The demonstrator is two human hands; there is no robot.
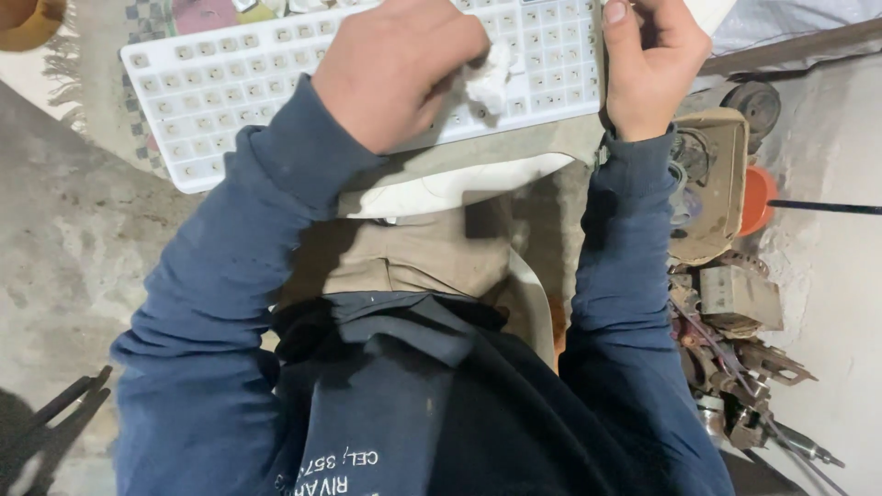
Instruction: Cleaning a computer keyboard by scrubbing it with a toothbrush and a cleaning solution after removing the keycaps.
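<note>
White plastic forms the keyboard frame (276, 83), which has its keycaps removed and is showing rows of small square switch sockets; it is lying across the person's lap, tilted slightly so that its left end sits lower in the view than its right end. The left hand (395, 69) is resting palm-down on the middle of the frame with its fingers curled closed around a crumpled white wad of tissue or cloth (487, 78). The wad is protruding from beneath the fingertips on the hand's right side and is pressing against the socket field, in direct contact with the frame. The right hand (652, 64) is gripping the right end of the frame: the thumb (614, 23) is lying on the top face near the edge, and the remaining fingers are wrapping around the end, so they are largely hidden. Both arms are covered by dark blue sleeves (211, 303). Beneath the frame, beige trousers (413, 257) and a white seat edge (459, 188) are showing. A patterned fringed rug (101, 101) is lying under the frame's left end on a concrete floor (64, 239). To the right, a heap of rusty metal parts (735, 340) and an orange container (758, 197) are sitting beside the right sleeve, well apart from the wad.
</note>
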